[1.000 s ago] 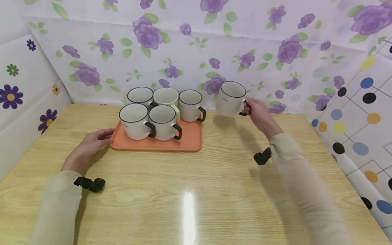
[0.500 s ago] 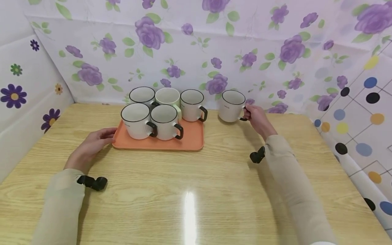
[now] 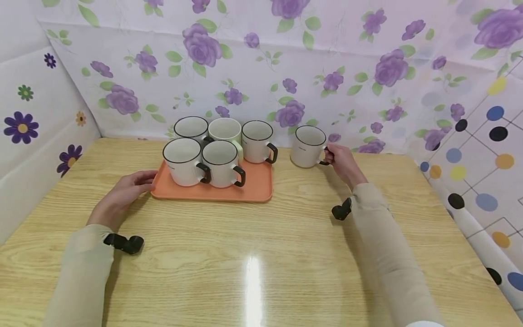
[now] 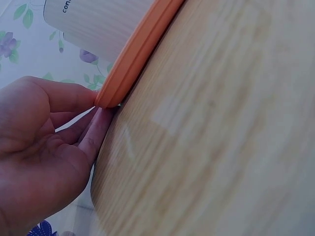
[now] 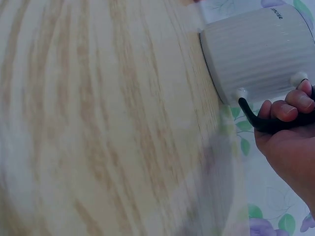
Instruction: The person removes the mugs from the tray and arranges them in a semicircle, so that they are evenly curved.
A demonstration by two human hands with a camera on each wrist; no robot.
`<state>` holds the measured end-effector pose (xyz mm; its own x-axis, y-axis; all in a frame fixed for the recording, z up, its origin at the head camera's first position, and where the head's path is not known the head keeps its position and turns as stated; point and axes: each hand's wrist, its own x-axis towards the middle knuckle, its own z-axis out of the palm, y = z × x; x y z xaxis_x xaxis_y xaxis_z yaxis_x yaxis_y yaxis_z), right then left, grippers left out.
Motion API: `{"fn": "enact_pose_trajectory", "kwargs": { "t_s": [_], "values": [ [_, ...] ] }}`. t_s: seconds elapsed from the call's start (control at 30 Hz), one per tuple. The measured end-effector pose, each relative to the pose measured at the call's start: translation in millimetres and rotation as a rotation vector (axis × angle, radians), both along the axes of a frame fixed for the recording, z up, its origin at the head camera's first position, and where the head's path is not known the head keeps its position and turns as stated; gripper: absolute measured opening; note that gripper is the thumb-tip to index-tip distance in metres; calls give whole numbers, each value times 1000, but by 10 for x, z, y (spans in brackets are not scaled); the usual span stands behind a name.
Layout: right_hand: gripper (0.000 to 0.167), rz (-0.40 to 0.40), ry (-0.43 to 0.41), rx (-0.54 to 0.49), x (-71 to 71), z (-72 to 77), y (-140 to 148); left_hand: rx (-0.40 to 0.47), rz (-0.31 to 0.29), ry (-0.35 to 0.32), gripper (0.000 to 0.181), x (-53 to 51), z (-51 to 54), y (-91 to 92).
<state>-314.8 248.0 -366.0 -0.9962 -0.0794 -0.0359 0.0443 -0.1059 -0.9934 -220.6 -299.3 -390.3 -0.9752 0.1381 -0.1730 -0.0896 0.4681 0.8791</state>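
The white mug (image 3: pixel 303 153) stands upright on the table, apart from the tray, over on the person's right; its straight-sided, smooth-glazed body is traced with fine ribs, its mouth edged in a thin dark line. The right hand (image 3: pixel 342 162) has its fingers curled around the black handle (image 5: pixel 253 119), a squared loop whose upper part they cover in the head view. Lettering on the wall is only partly legible, and the right wrist view cuts the mug off at its edge. The left hand (image 3: pixel 126 187) pinches the near left side of the orange tray (image 3: pixel 257 184), a shallow matte rectangle with rounded corners and a raised rim; the fingertips below that rim are partly hidden. Five mugs sit upright on it: a front left mug (image 3: pixel 185 170), a front middle mug (image 3: pixel 220 170) and a right-hand mug (image 3: pixel 256 147), with a rear left mug (image 3: pixel 191 126) and a pale green mug (image 3: pixel 224 129) half hidden behind the front pair. The table (image 3: pixel 196 277) has glossy, streaked wood grain, blurred in the wrist views. Behind hangs creased floral cloth (image 3: pixel 253 77); both beige sleeves (image 3: pixel 394 259) run out of frame.
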Motion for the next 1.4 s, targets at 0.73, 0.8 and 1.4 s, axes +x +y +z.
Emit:
{"fn": "enact_pose_trajectory", "kwargs": {
  "t_s": [0.73, 0.8, 1.4],
  "values": [
    [31, -126, -64, 329, 8, 79, -74, 12, 24, -10, 55, 13, 13, 7],
    [35, -127, -73, 394, 28, 108, -62, 9, 20, -5, 55, 7, 2, 1],
    [38, -261, 226, 617, 228, 366, -243, 33, 39, -5, 54, 26, -9, 29]
  ]
}}
